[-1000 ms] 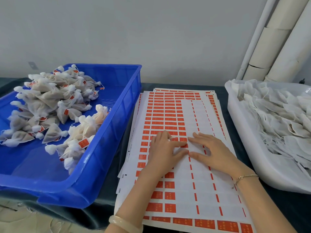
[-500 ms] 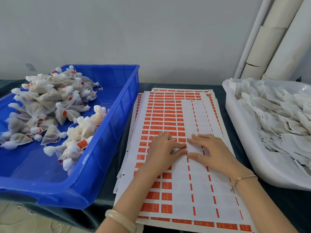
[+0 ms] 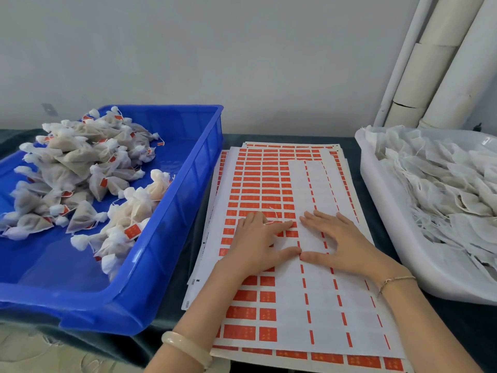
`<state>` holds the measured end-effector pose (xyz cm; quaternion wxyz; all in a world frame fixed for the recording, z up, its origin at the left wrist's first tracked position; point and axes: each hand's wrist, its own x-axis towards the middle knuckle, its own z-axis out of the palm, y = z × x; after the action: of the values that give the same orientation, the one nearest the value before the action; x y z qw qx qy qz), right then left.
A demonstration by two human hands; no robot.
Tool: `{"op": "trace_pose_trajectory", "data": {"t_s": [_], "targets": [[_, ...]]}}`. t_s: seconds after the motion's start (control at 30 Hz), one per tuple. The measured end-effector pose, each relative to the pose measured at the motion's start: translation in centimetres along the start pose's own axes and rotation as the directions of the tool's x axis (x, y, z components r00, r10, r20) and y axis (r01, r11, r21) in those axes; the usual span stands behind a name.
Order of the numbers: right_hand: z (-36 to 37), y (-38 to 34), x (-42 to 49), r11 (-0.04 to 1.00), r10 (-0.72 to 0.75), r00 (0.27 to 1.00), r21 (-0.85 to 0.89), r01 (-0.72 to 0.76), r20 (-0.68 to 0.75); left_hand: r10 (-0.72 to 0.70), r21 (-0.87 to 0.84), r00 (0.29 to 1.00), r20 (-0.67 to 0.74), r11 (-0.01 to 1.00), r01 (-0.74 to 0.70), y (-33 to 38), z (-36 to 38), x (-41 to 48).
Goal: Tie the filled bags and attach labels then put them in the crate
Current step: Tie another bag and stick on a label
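Note:
A stack of label sheets [image 3: 271,181] with red stickers lies in the middle of the table; the right part of the top sheet is peeled bare. My left hand [image 3: 255,243] rests palm down on the red labels, and a thin white string [image 3: 273,215] shows by its forefinger. What its palm covers is hidden. My right hand [image 3: 338,243] lies flat with fingers spread on the bare part, the two thumbs touching. The blue crate [image 3: 172,232] at left holds several tied, labelled bags [image 3: 80,168].
A white tub [image 3: 398,238] at right is heaped with untied white bags [image 3: 451,184] and loose strings. Cardboard tubes and a white pipe [image 3: 443,63] lean in the back right corner. A dark cloth covers the table, whose front edge is below the crate.
Both hands stay pressed on the same spot of the sheet. The view has shifted slightly; nothing was picked up or put down.

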<state>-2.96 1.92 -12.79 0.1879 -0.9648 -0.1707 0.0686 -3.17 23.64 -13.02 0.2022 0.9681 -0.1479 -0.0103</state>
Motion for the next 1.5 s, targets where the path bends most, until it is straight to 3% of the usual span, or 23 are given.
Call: {"op": "trace_pose_trajectory", "data": {"t_s": [0.33,0.63,0.73,0.87,1.13,1.3,1.5], "targets": [[0.0,-0.4,-0.7,0.995,0.082,0.994,0.054,-0.078,-0.066,0.021,-0.054,0.998,-0.066,0.998,-0.024,-0.2,0.2,-0.2],[0.1,-0.8,-0.7,0.955,0.112,0.980,0.291,-0.061,-0.163,0.023,-0.129,0.989,-0.145,0.991,-0.042,-0.1,0.8,-0.1],[0.0,-0.6,-0.5,0.969,0.101,0.978,0.239,-0.055,-0.182,0.010,-0.124,0.993,-0.119,0.992,-0.025,-0.3,0.8,0.0],[-0.6,0.4,-0.1,0.992,0.105,0.993,0.082,-0.099,-0.061,0.007,-0.107,0.999,-0.046,0.994,-0.012,-0.3,0.5,0.3],[-1.0,0.6,0.2,0.988,0.132,0.989,0.085,-0.127,-0.062,-0.008,-0.153,1.000,0.023,0.988,0.011,-0.3,-0.1,0.5],[-0.6,0.6,-0.1,0.989,0.110,0.985,0.110,-0.095,-0.132,-0.013,-0.183,1.000,-0.016,0.983,0.009,-0.1,0.0,0.3],[-0.4,0.6,-0.3,0.988,0.106,0.982,0.126,-0.086,-0.159,-0.050,-0.192,0.985,-0.162,0.981,0.018,0.8,0.3,0.4]]}}
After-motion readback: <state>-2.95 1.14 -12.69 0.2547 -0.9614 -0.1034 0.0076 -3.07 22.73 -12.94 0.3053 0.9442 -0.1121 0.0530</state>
